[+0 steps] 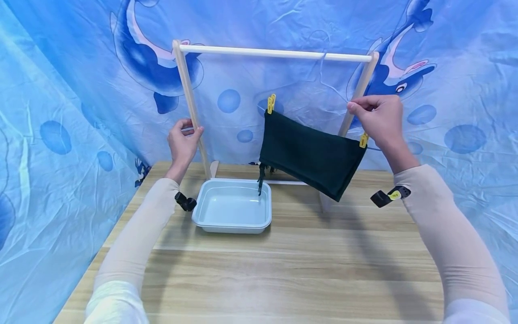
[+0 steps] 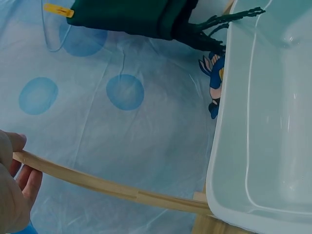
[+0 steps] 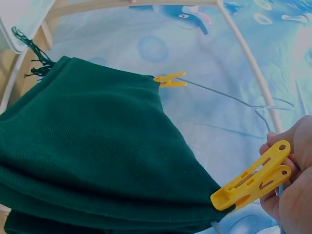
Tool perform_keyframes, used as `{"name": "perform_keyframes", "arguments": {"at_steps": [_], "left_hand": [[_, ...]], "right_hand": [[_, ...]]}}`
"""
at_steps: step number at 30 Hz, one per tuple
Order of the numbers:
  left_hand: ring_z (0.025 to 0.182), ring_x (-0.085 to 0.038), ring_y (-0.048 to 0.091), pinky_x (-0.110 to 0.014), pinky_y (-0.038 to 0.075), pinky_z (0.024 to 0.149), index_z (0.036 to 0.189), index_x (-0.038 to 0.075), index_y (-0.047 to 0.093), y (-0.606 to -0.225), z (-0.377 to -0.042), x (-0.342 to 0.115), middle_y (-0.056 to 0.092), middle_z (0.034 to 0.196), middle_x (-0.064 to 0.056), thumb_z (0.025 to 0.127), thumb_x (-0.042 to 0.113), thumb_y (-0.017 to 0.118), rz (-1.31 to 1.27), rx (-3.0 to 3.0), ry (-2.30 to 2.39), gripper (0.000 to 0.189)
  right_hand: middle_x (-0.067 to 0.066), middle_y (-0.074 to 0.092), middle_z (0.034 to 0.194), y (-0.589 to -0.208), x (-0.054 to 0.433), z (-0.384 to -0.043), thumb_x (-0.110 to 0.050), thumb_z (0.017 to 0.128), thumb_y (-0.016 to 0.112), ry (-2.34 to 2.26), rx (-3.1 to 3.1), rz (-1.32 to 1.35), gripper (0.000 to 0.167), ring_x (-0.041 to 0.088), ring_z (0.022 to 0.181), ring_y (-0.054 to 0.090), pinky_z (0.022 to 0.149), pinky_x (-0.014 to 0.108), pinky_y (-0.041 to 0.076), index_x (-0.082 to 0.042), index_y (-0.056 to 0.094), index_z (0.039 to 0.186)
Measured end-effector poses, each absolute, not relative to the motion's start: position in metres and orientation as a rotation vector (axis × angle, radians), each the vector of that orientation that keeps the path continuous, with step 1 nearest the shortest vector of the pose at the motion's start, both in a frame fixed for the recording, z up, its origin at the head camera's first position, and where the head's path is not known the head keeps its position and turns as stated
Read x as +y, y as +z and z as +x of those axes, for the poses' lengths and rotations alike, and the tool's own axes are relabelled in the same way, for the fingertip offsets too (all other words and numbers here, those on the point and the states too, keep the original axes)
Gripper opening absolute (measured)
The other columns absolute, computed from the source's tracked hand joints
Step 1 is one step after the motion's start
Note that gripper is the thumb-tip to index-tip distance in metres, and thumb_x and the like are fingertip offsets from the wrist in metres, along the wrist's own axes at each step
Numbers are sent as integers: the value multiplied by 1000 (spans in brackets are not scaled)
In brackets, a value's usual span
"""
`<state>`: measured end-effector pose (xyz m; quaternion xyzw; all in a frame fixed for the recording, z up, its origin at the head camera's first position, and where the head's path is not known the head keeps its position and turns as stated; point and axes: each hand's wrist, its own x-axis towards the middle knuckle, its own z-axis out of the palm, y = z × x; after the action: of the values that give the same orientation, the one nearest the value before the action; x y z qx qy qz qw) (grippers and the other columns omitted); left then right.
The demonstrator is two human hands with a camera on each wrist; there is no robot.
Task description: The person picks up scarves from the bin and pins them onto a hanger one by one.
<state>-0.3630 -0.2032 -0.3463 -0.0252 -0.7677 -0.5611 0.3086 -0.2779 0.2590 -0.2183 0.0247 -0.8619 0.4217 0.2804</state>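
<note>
A dark green scarf with a fringe hangs folded and tilted, its right end lower, from a thin light-blue wire hanger. One yellow clothespin grips its left top corner, and another yellow clothespin its right one. The hanger's hook sits over the white rod of a wooden rack. My right hand pinches the hanger's right side, just above the near clothespin. With thumb and fingers, my left hand holds the rack's left post. The scarf covers the hanger's lower bar.
A pale-blue plastic basin stands on the wooden table, in front of the rack's left foot. The scarf's fringe hangs near its back right corner. Behind the rack is a blue curtain printed with dolphins.
</note>
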Motion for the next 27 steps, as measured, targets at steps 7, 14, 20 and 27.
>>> {"name": "perform_keyframes", "arguments": {"at_steps": [7,14,20,27], "left_hand": [[106,-27,69,-29,58,87,122,1,67,-345,-362,-202,69,120,-16,95,20,75,-66,-2035,-1488,35],[105,-28,70,-29,58,85,121,2,68,-345,-362,-201,70,119,-16,94,23,76,-69,-2033,-1483,35],[105,-27,70,-30,58,86,121,2,68,-345,-363,-201,70,119,-16,94,18,76,-66,-2034,-1483,33],[106,-28,70,-31,58,87,122,2,68,-345,-363,-203,70,119,-16,94,20,76,-51,-2037,-1485,34]], "right_hand": [[-1,72,90,-234,257,-281,-39,95,73,1109,-2335,64,39,10,80,62,69,19,49,-6,79,114],[6,76,98,-247,255,-283,-38,96,72,1121,-2330,98,37,12,81,63,71,19,51,-6,79,114],[5,76,94,-256,255,-285,-37,96,72,1111,-2315,130,36,13,78,62,68,20,49,-5,79,111],[-3,72,85,-262,255,-287,-36,95,73,1164,-2302,155,36,14,75,61,65,20,48,-4,79,110]]}}
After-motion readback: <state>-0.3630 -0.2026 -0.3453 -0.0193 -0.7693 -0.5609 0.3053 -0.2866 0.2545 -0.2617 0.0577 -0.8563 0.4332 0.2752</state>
